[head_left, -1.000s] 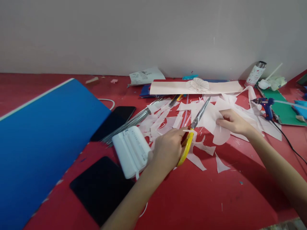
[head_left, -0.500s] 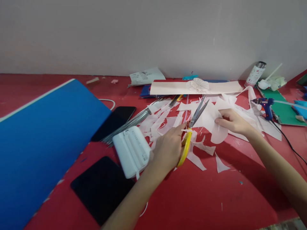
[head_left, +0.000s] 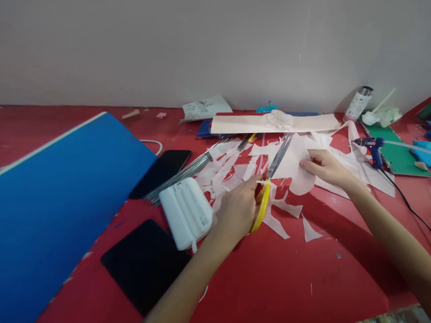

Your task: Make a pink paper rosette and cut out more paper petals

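At the middle of the red table [head_left: 286, 278]: pale paper scraps [head_left: 229, 168] lie strewn, with both hands over them.
Left hand [head_left: 237, 211]: fingers are curled through the yellow handles of the scissors [head_left: 269, 176], gripping them firmly.
Scissors: the blades are almost shut and point far and right, lying against the paper sheet [head_left: 296, 170].
Right hand [head_left: 325, 168]: thumb and fingers pinch the right edge of the paper sheet, just right of the blades.
Paper sheet: pale pink with a rounded near edge, it sits between the two hands, right of centre.
Left of the left hand: a white case [head_left: 186, 213] lies just beside it, with a black phone [head_left: 144, 264] nearer and a blue board [head_left: 60, 202] further left.
Far side: a long paper strip [head_left: 235, 123] bearing a paper rosette [head_left: 279, 119] lies near the wall.
Right side: a blue glue gun [head_left: 373, 148] rests beside a green board [head_left: 397, 154].
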`<state>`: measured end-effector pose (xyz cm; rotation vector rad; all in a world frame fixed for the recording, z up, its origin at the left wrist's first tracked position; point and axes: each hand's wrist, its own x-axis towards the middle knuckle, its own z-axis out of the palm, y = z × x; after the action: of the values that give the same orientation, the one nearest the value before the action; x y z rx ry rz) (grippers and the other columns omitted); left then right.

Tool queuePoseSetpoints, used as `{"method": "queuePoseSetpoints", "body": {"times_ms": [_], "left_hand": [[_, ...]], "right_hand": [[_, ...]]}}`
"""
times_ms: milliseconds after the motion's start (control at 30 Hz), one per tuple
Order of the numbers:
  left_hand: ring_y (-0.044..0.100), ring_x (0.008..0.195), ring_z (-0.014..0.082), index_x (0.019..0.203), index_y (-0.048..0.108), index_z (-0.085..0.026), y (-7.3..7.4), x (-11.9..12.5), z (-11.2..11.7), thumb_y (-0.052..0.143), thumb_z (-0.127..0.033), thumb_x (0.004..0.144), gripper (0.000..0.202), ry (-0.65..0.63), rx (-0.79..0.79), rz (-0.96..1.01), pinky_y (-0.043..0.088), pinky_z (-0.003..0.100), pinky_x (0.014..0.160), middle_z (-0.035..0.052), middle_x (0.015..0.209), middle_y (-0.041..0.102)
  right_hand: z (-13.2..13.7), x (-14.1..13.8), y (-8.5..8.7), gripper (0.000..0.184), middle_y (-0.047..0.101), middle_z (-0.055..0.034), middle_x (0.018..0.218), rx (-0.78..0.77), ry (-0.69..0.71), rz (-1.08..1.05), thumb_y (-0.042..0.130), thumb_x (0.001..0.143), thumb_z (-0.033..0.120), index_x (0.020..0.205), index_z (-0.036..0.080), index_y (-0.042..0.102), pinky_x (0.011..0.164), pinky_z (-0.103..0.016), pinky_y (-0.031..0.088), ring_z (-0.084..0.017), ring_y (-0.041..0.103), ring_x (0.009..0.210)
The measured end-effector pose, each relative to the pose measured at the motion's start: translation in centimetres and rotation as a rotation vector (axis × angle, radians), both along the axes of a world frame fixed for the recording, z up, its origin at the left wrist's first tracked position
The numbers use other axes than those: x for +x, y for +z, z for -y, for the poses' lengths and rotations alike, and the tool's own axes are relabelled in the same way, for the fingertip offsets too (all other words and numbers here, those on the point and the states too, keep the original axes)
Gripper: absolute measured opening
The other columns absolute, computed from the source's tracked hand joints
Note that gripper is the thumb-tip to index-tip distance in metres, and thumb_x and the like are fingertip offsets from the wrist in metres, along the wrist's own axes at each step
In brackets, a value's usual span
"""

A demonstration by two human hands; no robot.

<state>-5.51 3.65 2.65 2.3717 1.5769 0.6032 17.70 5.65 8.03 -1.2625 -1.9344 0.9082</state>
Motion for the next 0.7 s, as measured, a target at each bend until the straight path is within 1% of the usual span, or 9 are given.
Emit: {"method": "queuePoseSetpoints", "body": {"times_ms": [67,133,200,267,367,433,500,600,700], "left_hand": [[0.062,0.075,0.0208,0.107,0.057,-0.014,-0.4,0.0,-0.1,0.044,-0.021,0.082,0.029,-0.020,-0.012,-0.005,0.046,0.031,0.067,0.0098,0.093,0.067],[0.062,0.078,0.0220,0.111,0.055,-0.013,-0.6,-0.1,-0.2,0.042,-0.019,0.082,0.032,-0.012,-0.021,-0.015,0.046,0.032,0.070,0.0109,0.094,0.066],[0.062,0.079,0.0225,0.112,0.055,-0.012,-0.6,-0.2,-0.3,0.041,-0.018,0.083,0.033,-0.003,-0.016,-0.016,0.046,0.033,0.072,0.0109,0.093,0.066],[0.062,0.079,0.0222,0.110,0.056,-0.013,-0.3,-0.2,-0.3,0.041,-0.017,0.083,0.032,0.004,-0.017,-0.009,0.046,0.033,0.072,0.0108,0.093,0.067],[0.061,0.076,0.0211,0.107,0.057,-0.015,0.0,-0.1,-0.3,0.041,-0.018,0.083,0.029,0.036,-0.026,0.008,0.045,0.031,0.067,0.0102,0.095,0.067],[0.061,0.076,0.0208,0.106,0.058,-0.015,-0.1,0.0,-0.2,0.042,-0.020,0.083,0.028,0.045,-0.018,0.027,0.045,0.030,0.067,0.0100,0.096,0.067],[0.061,0.077,0.0204,0.103,0.058,-0.016,-0.2,0.0,-0.3,0.043,-0.021,0.083,0.027,0.041,-0.017,0.048,0.045,0.030,0.067,0.0094,0.095,0.067],[0.061,0.073,0.0200,0.097,0.059,-0.017,-0.4,0.1,-0.3,0.045,-0.024,0.081,0.021,0.046,-0.042,0.074,0.044,0.029,0.065,0.0073,0.086,0.067],[0.061,0.068,0.0197,0.090,0.058,-0.018,0.0,0.4,-0.3,0.045,-0.026,0.082,0.017,0.110,-0.125,0.096,0.042,0.028,0.061,0.0050,0.076,0.066]], "right_hand": [[-0.1,0.0,-0.1,0.026,0.036,0.0040,0.062,0.000,-0.033,-0.006,0.046,0.084,0.027,0.061,0.019,0.037,0.049,-0.025,0.024,-0.008,0.031,0.055],[-0.3,0.0,-0.3,0.029,0.034,0.0043,0.060,0.004,-0.096,-0.029,0.047,0.083,0.028,0.058,0.020,0.035,0.050,-0.025,0.025,-0.008,0.031,0.054],[-0.7,0.2,-0.8,0.030,0.036,0.0042,0.057,-0.015,-0.180,-0.117,0.050,0.082,0.031,0.057,0.020,0.038,0.051,-0.026,0.028,-0.009,0.034,0.054],[-1.3,0.5,-1.2,0.028,0.043,0.0030,0.057,-0.084,-0.270,-0.315,0.054,0.080,0.033,0.057,0.019,0.046,0.054,-0.026,0.035,-0.010,0.041,0.055],[-2.2,1.0,-1.7,0.014,0.056,-0.0005,0.064,-0.282,-0.384,-0.668,0.059,0.076,0.029,0.066,0.020,0.057,0.064,-0.028,0.046,-0.014,0.054,0.063],[-2.5,1.3,-1.7,0.006,0.063,-0.0028,0.071,-0.410,-0.398,-0.815,0.059,0.076,0.026,0.074,0.020,0.062,0.072,-0.029,0.050,-0.016,0.060,0.071],[-2.7,1.5,-1.6,0.007,0.067,-0.0044,0.075,-0.481,-0.382,-0.880,0.058,0.078,0.024,0.080,0.020,0.063,0.077,-0.030,0.051,-0.017,0.063,0.077],[-2.7,1.6,-1.4,0.009,0.070,-0.0044,0.079,-0.516,-0.362,-0.921,0.054,0.081,0.023,0.082,0.021,0.063,0.082,-0.032,0.051,-0.016,0.064,0.079],[-2.6,1.7,-1.3,0.011,0.071,-0.0030,0.080,-0.549,-0.337,-0.965,0.051,0.083,0.021,0.081,0.021,0.063,0.082,-0.031,0.051,-0.015,0.065,0.077]]}}
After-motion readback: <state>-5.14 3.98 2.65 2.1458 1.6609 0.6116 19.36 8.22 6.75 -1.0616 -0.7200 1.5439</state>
